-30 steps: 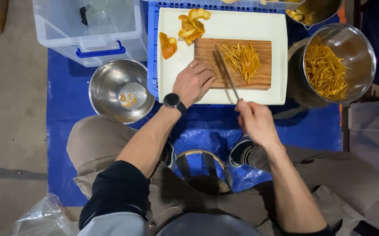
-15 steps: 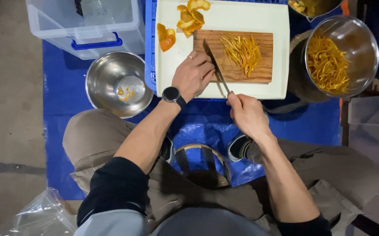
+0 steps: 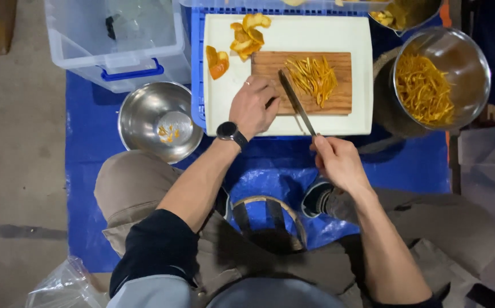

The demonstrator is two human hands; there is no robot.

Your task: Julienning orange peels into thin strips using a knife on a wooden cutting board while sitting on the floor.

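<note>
Knife point(image 3: 296, 101) swung left off shreds point(image 3: 313, 78), gripped in right hand point(image 3: 338, 162); left hand point(image 3: 253, 105) now curled on wooden board point(image 3: 338, 102), seemingly empty; slicing paused.

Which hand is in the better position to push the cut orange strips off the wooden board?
Probably the right hand: it holds the knife, whose blade lies beside the orange strips on the wooden board. The left hand rests at the board's left edge, farther from them.
</note>
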